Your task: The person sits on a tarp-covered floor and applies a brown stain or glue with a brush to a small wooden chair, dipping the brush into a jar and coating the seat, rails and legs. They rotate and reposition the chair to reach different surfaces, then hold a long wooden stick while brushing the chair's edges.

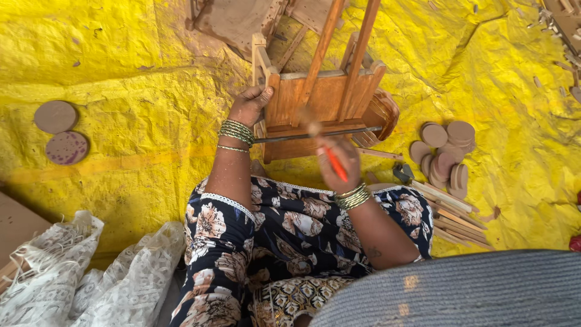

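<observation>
I see the small wooden frame (324,100) lying on the yellow tarp (121,72) just ahead of my knees. My left hand (251,104) wraps its fingers round a corner post, I judge to steady it. My right hand (339,158) pinches an orange-handled brush (331,158) against the wood. Wooden discs (446,158) and sticks (457,215) lie to the right.

Open tarp at nine o'clock, clutter at three

From the wooden frame (321,103), the yellow tarp (139,79) lies bare toward nine and ten o'clock as far as two round discs (60,132). At three o'clock a heap of wooden discs (446,158) blocks the way, with a bundle of sticks (455,217) at four. A dark metal rod (318,134) crosses the frame's near edge. White lace cloth (78,272) fills seven o'clock.
</observation>
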`<action>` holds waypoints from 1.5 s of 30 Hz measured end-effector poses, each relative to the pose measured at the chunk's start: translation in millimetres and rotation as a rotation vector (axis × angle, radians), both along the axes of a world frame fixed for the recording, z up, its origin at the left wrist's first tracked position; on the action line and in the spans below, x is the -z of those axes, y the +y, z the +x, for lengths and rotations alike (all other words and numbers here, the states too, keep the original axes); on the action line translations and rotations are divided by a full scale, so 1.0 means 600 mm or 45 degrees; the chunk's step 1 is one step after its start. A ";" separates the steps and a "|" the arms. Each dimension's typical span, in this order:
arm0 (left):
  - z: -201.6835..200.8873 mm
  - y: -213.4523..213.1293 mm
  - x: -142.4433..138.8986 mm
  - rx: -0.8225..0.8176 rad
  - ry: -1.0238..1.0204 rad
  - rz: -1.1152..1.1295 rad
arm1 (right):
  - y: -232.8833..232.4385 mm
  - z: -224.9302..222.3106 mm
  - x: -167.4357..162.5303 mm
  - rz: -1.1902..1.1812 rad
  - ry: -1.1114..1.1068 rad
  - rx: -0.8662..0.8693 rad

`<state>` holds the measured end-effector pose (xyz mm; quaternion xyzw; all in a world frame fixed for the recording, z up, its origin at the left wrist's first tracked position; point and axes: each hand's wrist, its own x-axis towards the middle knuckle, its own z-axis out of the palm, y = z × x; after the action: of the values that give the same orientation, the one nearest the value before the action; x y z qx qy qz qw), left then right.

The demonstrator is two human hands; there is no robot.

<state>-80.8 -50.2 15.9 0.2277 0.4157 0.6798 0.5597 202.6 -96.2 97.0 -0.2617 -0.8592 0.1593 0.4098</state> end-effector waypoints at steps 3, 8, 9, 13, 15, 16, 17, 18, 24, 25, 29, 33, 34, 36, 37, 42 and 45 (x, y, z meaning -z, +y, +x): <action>0.005 -0.002 0.004 -0.071 0.287 0.038 | 0.026 0.001 -0.025 0.229 0.050 0.059; 0.017 -0.002 0.013 -0.114 0.481 0.132 | 0.041 0.017 0.019 0.119 -0.218 0.056; 0.020 -0.001 0.014 -0.129 0.433 0.145 | 0.036 0.035 0.039 0.030 -0.234 0.046; 0.042 0.007 0.021 -0.197 0.311 0.189 | 0.048 0.133 0.111 -0.289 0.253 0.059; 0.057 0.010 0.025 -0.247 0.290 0.177 | 0.082 0.193 0.123 -0.232 0.615 0.101; 0.065 0.010 0.026 -0.247 0.298 0.196 | 0.107 0.222 0.123 -0.266 0.808 0.143; 0.069 0.011 0.026 -0.249 0.306 0.219 | 0.136 0.244 0.122 -0.297 1.001 0.185; 0.072 0.012 0.025 -0.256 0.315 0.247 | 0.163 0.267 0.121 -0.261 1.065 0.256; 0.062 0.003 0.017 -0.140 0.649 0.414 | 0.291 0.329 0.149 -0.570 1.238 0.618; 0.064 0.004 0.017 -0.166 0.661 0.378 | 0.305 0.332 0.154 -0.661 1.248 0.701; 0.060 0.008 0.028 -0.205 0.762 0.205 | 0.334 0.316 0.161 -0.487 1.026 0.340; 0.040 0.013 0.053 -0.213 0.609 0.400 | 0.350 0.301 0.161 -0.243 0.652 0.477; 0.034 0.014 0.058 -0.216 0.537 0.352 | 0.349 0.300 0.161 -0.136 0.483 0.579; 0.030 0.019 0.062 -0.235 0.388 0.258 | 0.351 0.301 0.157 -0.216 0.359 0.612; 0.030 0.019 0.063 -0.215 0.319 0.266 | 0.353 0.300 0.155 -0.245 0.296 0.616; 0.034 0.022 0.053 -0.174 0.209 0.250 | 0.376 0.294 0.167 -0.156 -0.083 0.674; 0.041 0.019 0.048 -0.203 0.236 0.221 | 0.397 0.295 0.185 -0.208 -0.309 0.714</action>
<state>-56.2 -38.5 -12.7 0.3034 0.4219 0.7315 0.4414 379.5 141.8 -13.8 -0.5375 -0.7805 0.0762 0.3100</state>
